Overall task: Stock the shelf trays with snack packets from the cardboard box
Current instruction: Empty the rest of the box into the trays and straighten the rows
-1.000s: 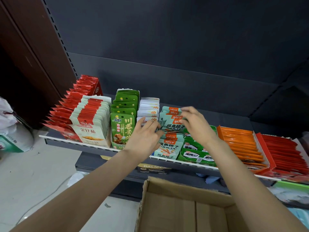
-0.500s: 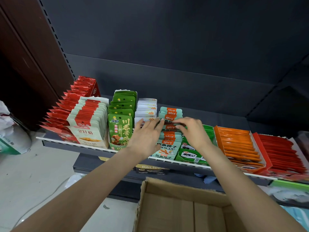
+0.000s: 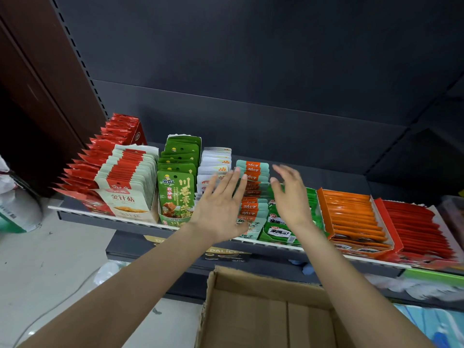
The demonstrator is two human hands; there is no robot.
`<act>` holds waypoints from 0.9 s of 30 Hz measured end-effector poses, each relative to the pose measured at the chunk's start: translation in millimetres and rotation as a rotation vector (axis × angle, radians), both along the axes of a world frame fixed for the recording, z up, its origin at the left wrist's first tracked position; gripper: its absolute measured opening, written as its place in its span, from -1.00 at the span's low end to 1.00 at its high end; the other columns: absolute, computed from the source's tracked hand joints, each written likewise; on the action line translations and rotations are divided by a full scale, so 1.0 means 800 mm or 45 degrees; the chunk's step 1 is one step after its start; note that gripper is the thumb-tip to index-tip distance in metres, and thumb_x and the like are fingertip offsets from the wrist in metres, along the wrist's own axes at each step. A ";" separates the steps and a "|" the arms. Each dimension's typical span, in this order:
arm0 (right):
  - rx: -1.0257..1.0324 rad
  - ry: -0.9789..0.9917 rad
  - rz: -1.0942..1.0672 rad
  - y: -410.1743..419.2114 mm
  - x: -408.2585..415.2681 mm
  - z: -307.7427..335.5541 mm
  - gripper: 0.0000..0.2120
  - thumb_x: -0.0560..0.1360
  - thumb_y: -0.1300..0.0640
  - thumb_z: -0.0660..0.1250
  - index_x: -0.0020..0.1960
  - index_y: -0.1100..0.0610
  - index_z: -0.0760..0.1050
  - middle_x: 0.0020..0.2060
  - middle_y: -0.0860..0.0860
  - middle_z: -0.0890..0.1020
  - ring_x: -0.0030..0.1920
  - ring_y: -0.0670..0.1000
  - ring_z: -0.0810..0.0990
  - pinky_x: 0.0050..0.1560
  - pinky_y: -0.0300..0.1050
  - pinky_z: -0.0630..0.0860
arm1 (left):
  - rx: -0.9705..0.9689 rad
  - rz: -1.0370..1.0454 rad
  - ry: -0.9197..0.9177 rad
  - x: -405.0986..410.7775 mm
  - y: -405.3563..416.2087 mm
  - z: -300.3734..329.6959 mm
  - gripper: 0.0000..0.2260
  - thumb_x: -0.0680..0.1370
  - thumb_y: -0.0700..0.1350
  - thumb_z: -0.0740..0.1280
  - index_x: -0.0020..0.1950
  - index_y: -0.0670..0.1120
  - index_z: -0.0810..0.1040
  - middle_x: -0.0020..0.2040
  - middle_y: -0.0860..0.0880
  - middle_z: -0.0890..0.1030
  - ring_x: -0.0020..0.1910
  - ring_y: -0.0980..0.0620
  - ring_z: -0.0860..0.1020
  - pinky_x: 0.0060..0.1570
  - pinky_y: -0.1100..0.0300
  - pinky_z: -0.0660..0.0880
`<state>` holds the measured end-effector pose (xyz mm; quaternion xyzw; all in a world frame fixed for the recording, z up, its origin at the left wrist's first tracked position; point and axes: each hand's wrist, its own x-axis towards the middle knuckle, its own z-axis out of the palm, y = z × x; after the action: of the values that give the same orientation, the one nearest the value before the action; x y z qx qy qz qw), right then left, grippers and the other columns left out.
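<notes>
A row of teal packets with orange bands [image 3: 253, 172] stands in a tray at the middle of the shelf [image 3: 105, 215]. My left hand [image 3: 218, 207] hovers in front of that row with straight, spread fingers and holds nothing. My right hand [image 3: 291, 197] is raised just right of the row, over the green packets [image 3: 278, 227], its fingers spread and blurred. The cardboard box [image 3: 263, 315] stands open below the shelf, and the part of its inside that shows holds no packets.
Left of the teal row stand white packets [image 3: 216, 162], dark green packets [image 3: 179, 189], cream-and-red packets [image 3: 128, 179] and red packets [image 3: 100, 151]. Orange [image 3: 351, 217] and red [image 3: 414, 227] trays fill the right. A bag [image 3: 15, 209] lies on the floor at left.
Both hands pressed on the teal packets together before. They have since let go and lifted apart with fingers spread. The view has tilted slightly.
</notes>
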<state>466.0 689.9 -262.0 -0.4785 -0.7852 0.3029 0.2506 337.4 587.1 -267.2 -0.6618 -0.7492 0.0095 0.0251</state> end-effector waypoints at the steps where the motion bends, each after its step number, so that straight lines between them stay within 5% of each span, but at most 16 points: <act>1: -0.112 0.013 0.059 -0.004 -0.002 -0.002 -0.56 0.64 0.11 0.10 0.51 0.08 0.17 0.49 -0.01 0.20 0.48 -0.03 0.17 0.40 -0.22 0.08 | -0.009 -0.013 0.029 0.002 0.001 0.000 -0.11 0.51 0.31 0.12 0.52 -0.18 -0.29 0.54 -0.19 -0.25 0.53 -0.09 -0.23 0.45 -0.05 -0.30; 4: -0.637 0.199 0.299 -0.022 -0.014 -0.007 -0.45 0.66 0.04 0.01 0.55 -0.01 -0.20 0.53 -0.08 -0.17 0.52 -0.09 -0.14 0.51 -0.07 -0.10 | -0.108 0.005 0.032 0.005 0.013 0.003 -0.04 0.48 0.29 0.20 0.50 -0.26 -0.30 0.52 -0.24 -0.25 0.52 -0.13 -0.25 0.46 -0.04 -0.27; 7: -0.760 0.382 0.274 -0.026 -0.018 -0.007 -0.44 0.65 -0.03 -0.02 0.53 -0.06 -0.25 0.52 -0.12 -0.23 0.52 -0.08 -0.17 0.49 -0.03 -0.10 | -0.186 -0.030 0.027 0.001 0.022 0.007 0.03 0.44 0.31 0.25 0.49 -0.27 -0.32 0.52 -0.25 -0.27 0.52 -0.14 -0.25 0.47 -0.03 -0.23; 15: -0.599 0.310 0.230 0.002 -0.020 -0.011 -0.43 0.65 0.05 0.05 0.55 -0.05 -0.17 0.54 -0.07 -0.06 0.52 -0.05 0.01 0.50 -0.07 0.06 | -0.252 -0.061 0.129 0.000 0.043 0.011 0.11 0.38 0.43 0.22 0.49 -0.25 -0.32 0.52 -0.21 -0.28 0.52 -0.12 -0.26 0.45 -0.08 -0.26; 19: -0.504 0.106 0.380 0.018 -0.031 -0.006 -0.41 0.65 0.07 0.05 0.54 -0.01 -0.23 0.53 -0.11 -0.21 0.52 -0.08 -0.12 0.46 -0.14 0.00 | -0.283 -0.003 0.115 -0.004 0.057 0.013 0.14 0.34 0.47 0.22 0.50 -0.25 -0.31 0.52 -0.23 -0.30 0.51 -0.14 -0.27 0.47 -0.09 -0.24; 23: -0.537 0.085 0.353 0.020 -0.025 -0.013 -0.39 0.66 0.05 0.04 0.52 -0.04 -0.30 0.52 -0.09 -0.21 0.52 -0.03 0.03 0.44 -0.10 0.19 | -0.298 -0.002 0.034 -0.006 0.061 0.010 0.14 0.34 0.45 0.26 0.50 -0.23 -0.31 0.52 -0.19 -0.31 0.51 -0.11 -0.29 0.48 -0.09 -0.23; 27: -0.451 0.158 0.234 0.005 -0.010 -0.024 -0.43 0.65 -0.02 0.00 0.54 -0.02 -0.23 0.54 -0.06 -0.08 0.53 -0.05 0.00 0.51 -0.05 0.05 | -0.298 -0.111 -0.300 -0.021 0.047 0.019 -0.01 0.44 0.28 0.29 0.53 -0.14 -0.28 0.53 -0.07 -0.30 0.50 0.04 -0.31 0.46 0.05 -0.31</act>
<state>458.4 694.1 -281.5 -0.4221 -0.7429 0.4867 0.1817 320.5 625.1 -252.2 -0.6887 -0.7112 0.0180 -0.1397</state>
